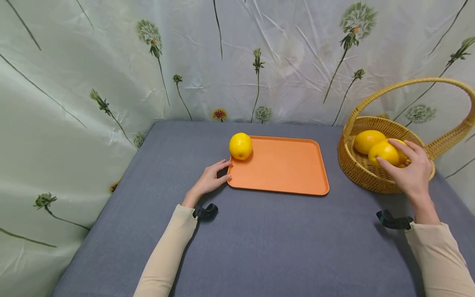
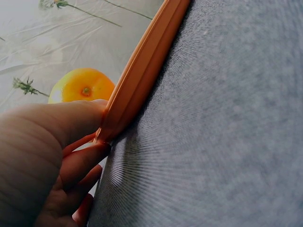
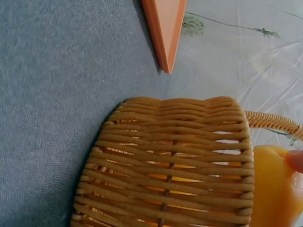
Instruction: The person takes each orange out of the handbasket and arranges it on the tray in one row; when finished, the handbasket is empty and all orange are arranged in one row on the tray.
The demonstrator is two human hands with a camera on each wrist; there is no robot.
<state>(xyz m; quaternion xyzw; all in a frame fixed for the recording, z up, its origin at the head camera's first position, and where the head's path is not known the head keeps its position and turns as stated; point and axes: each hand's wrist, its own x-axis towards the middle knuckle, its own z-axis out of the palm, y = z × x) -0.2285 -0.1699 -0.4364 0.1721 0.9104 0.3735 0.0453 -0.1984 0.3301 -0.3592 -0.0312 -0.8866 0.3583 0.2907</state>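
Presently, we find the held fruit (image 1: 383,153) inside the wicker basket (image 1: 352,171); its outline is rounded and partly covered, so we cannot fix its long axis or where its ends point. The right hand (image 1: 415,169) grips it, thumb and fingers parted to the fruit's width. We note another yellow fruit (image 1: 367,140) just beside it, lying lengthwise roughly left to right. The left hand (image 1: 208,180), thumb and forefinger spread, touches the left edge of the orange tray (image 1: 282,169). A lone fruit (image 1: 240,145) sits at the tray's far left corner.
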